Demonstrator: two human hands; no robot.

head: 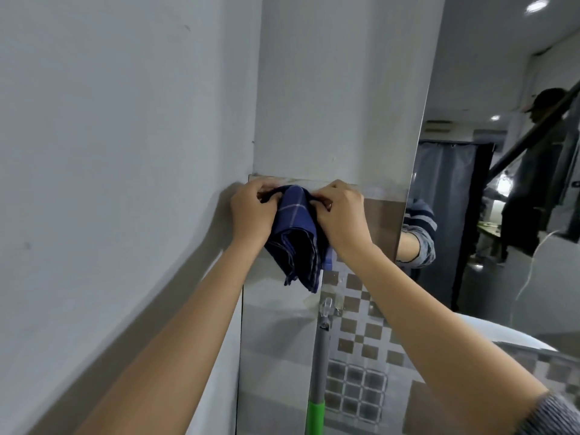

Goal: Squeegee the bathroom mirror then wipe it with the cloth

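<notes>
A dark blue checked cloth [295, 233] hangs bunched between my hands, in front of the wall corner. My left hand [251, 211] pinches its upper left edge and my right hand [340, 215] pinches its upper right edge; the folds droop below them. The mirror [464, 73] stands to the right and reflects a room, a curtain and my striped sleeve. The cloth does not touch the mirror. A pole with a grey and green handle [319, 365] hangs below the cloth from a clear hook [327, 306]; its lower end is out of frame.
A plain grey wall [125, 120] fills the left side and meets a white column [329, 89] at the corner. Under the cloth is a shiny panel with checkered tiles [361, 324]. A person in a cap appears in the mirror's reflection [539, 158].
</notes>
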